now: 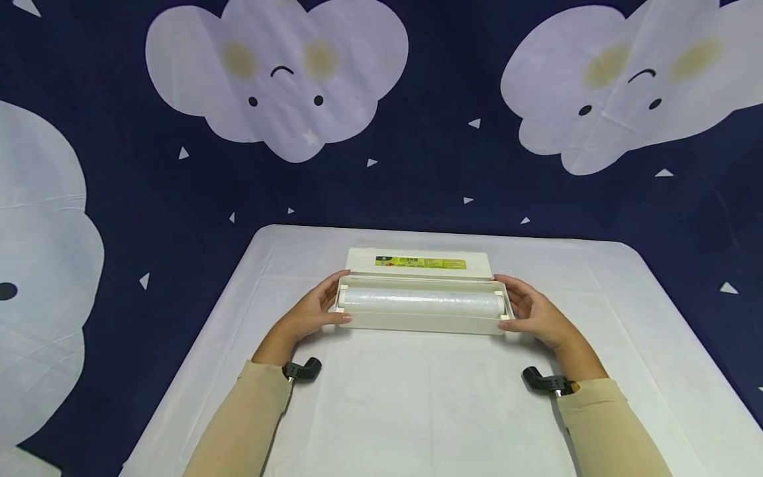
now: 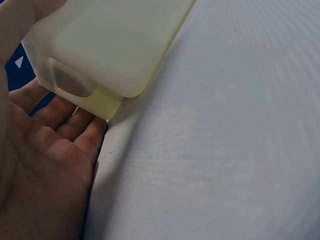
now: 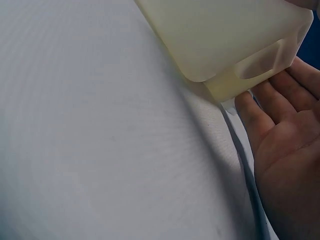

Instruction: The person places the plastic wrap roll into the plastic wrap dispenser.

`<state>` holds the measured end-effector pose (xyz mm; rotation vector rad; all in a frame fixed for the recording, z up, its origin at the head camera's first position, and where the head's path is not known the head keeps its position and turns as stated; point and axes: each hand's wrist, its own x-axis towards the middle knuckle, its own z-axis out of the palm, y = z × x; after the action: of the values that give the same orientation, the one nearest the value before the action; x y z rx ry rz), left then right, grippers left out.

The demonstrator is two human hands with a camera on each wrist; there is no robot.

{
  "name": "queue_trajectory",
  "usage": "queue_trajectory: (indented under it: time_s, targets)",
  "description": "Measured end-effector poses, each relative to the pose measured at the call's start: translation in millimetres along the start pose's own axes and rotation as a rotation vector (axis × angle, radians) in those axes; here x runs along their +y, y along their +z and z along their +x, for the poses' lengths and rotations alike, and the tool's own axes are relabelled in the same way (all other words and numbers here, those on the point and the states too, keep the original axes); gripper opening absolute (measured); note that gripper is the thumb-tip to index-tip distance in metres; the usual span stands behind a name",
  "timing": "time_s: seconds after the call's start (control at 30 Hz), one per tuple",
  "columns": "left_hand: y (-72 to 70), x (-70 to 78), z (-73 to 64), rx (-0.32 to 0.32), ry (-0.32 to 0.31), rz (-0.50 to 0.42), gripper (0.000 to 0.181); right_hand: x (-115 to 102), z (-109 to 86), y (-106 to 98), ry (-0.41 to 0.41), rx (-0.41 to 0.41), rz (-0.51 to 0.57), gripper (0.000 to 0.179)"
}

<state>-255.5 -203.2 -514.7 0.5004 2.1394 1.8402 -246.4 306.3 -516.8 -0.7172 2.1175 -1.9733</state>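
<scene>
A long cream plastic cling film dispenser (image 1: pixel 423 322) lies across the table in the head view. Its lid (image 1: pixel 360 262) is tipped back and carries a yellow-green label (image 1: pixel 420 262). Inside the trough sits a roll of clear cling film (image 1: pixel 423 300). My left hand (image 1: pixel 310 310) grips the left end, thumb on the front wall and fingers round the back. At the opposite end my right hand (image 1: pixel 535 315) holds it the same way. Both wrist views show the fingers beside the dispenser's end walls (image 2: pixel 75 82), which have an oval recess.
A white cloth covers the table (image 1: pixel 429 404), with faint fold lines. Behind it hangs a dark blue backdrop (image 1: pixel 441 179) printed with clouds and small triangles. Black wrist cameras (image 1: pixel 305 370) sit at the cuffs of the beige sleeves (image 1: pixel 241 421).
</scene>
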Motion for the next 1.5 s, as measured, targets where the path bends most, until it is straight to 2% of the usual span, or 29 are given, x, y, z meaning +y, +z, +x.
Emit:
queue_trajectory:
  time_s: [0.3,0.7,1.07,1.27,1.4,1.5]
  targets:
    - [0.5,-0.6,0.5,-0.003,0.001,0.000,0.103,4.8,-0.3,-0.1,0.046,0.001,0.012,0.099]
    - [-1.2,-1.4,0.3,-0.013,0.020,0.004,0.103,8.7,0.4,-0.8,0.038,-0.007,0.052,0.098]
    - [-9.3,-1.1,6.3,-0.105,0.090,-0.086,0.108,6.8,-0.6,0.4,0.049,0.022,0.034,0.099]
    - [-14.0,-0.6,8.9,-0.120,0.083,-0.088,0.109,7.7,-1.1,-0.4,0.061,0.033,0.019,0.100]
    - [-17.1,1.8,9.1,-0.092,0.099,-0.084,0.093,7.8,-1.4,0.1,0.060,0.027,0.027,0.100]
    - [-19.0,4.9,11.1,-0.005,0.120,-0.022,0.072,7.4,-1.3,-0.1,0.058,0.021,0.029,0.100]
